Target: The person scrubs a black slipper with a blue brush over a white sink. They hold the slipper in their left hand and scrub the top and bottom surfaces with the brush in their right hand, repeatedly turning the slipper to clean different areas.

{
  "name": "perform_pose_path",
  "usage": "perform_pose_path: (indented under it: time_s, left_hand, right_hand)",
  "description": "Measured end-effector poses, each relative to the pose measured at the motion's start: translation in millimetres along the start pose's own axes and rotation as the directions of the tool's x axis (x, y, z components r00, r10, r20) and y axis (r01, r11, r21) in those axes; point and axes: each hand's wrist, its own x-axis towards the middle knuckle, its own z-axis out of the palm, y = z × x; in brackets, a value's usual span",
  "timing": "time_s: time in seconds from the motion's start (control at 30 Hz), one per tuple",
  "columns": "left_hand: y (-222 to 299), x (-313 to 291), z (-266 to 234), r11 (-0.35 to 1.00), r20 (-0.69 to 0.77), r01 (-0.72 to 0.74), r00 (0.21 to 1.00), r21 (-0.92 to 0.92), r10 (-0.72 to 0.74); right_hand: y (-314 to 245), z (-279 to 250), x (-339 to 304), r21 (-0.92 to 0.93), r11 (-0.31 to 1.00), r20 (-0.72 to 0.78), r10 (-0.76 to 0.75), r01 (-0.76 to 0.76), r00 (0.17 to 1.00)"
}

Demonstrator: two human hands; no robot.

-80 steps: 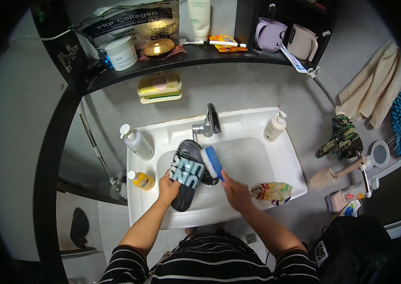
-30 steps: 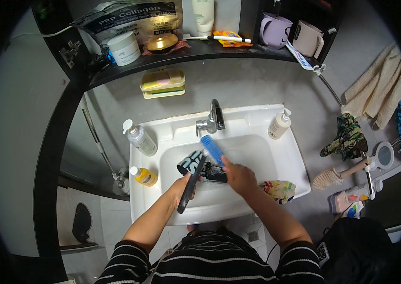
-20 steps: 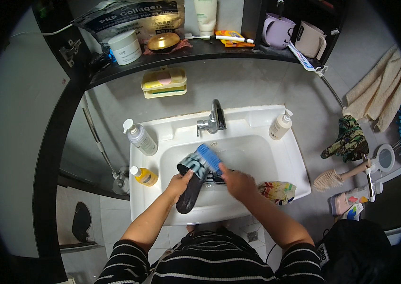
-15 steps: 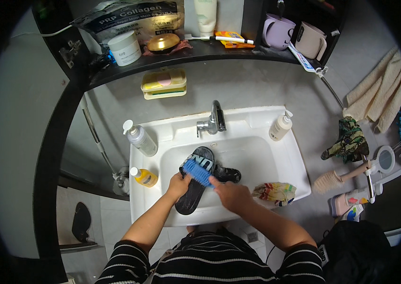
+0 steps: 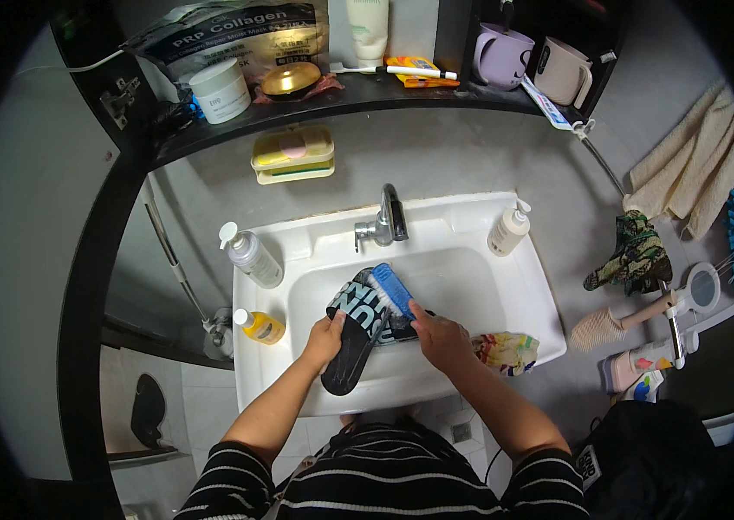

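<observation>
Over the basin of the white sink (image 5: pixel 250 373), my left hand (image 5: pixel 324 341) grips a black slide sandal (image 5: pixel 347 355) by its side, with the light lettering of its strap turned up. My right hand (image 5: pixel 441 336) is closed round a blue scrubbing brush (image 5: pixel 393 291). The brush's pale bristles touch the strap's right side. Behind the brush and the held sandal, a second dark sandal (image 5: pixel 401 330) lies in the basin, mostly hidden. A colourful crumpled cloth (image 5: pixel 507 352) rests on the sink's right front rim, beside my right hand.
A chrome faucet (image 5: pixel 387 217) stands at the back of the sink. Pump bottles (image 5: pixel 252 258) (image 5: pixel 510 229) and a yellow bottle (image 5: pixel 260 327) line the rim. Above hangs a dark shelf (image 5: pixel 298 113) with jars and cups. A hairbrush (image 5: pixel 614 325) sticks out at the right.
The sandal has rolled so that its strap faces me more. My right hand has shifted right, and the brush has turned from lying across the strap to its right side.
</observation>
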Motion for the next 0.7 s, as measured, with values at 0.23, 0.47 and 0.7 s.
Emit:
perform_pose_path:
  time_s: [0.23, 0.47, 0.7]
  left_hand:
    - [5, -8, 1, 0.939, 0.049, 0.275, 0.961, -0.207, -0.271]
    - [1, -5, 0, 0.97, 0.022, 0.219, 0.976, -0.108, -0.218]
    - [-6, 5, -7, 0.89, -0.046, -0.236, 0.96, 0.39, 0.275]
  right_hand:
    - [-48, -8, -14, -0.109, 0.994, 0.244, 0.033, -0.006, 0.969]
    - [-40, -4, -12, -0.085, 0.996, 0.226, 0.008, 0.012, 0.974]
    - [-12, 5, -7, -0.14, 0.99, 0.107, 0.008, 0.007, 0.994]
